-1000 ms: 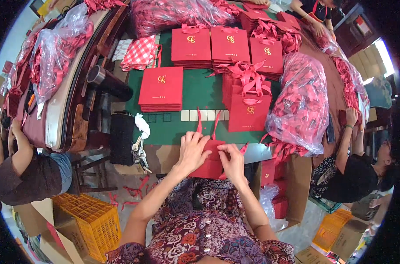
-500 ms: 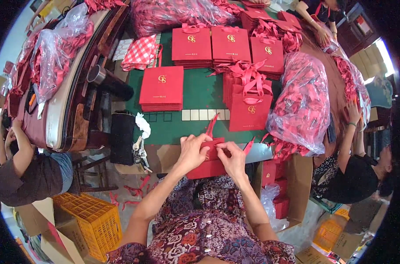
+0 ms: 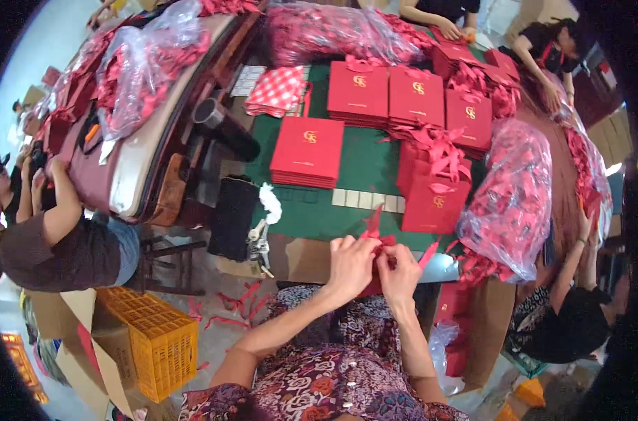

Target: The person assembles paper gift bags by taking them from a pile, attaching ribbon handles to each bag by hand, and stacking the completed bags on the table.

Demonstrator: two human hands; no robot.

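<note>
At the near edge of the table, my left hand (image 3: 352, 265) and my right hand (image 3: 401, 275) are drawn close together, fingers pinched on a red ribbon (image 3: 373, 223). One ribbon end stands up beyond my left fingers; the other juts out to the right of my right hand. A bunched part of the ribbon shows between the fingertips. The red paper gift bag under them is mostly hidden by my hands. Beyond them stands a red gift bag (image 3: 434, 210) with ribbon handles. To the left of it lies a stack of flat red gift bags (image 3: 307, 151).
More red bag stacks (image 3: 357, 88) line the far side of the green table mat (image 3: 298, 221). A clear plastic sack of red ribbons (image 3: 512, 196) lies right. Keys (image 3: 258, 242), a black pouch (image 3: 233, 217) and a dark tumbler (image 3: 224, 130) sit left. Several people work around.
My view has shifted, so the table appears farther right and lower. My hands have closed in toward each other over the ribbon, and the bag's front is now covered.
</note>
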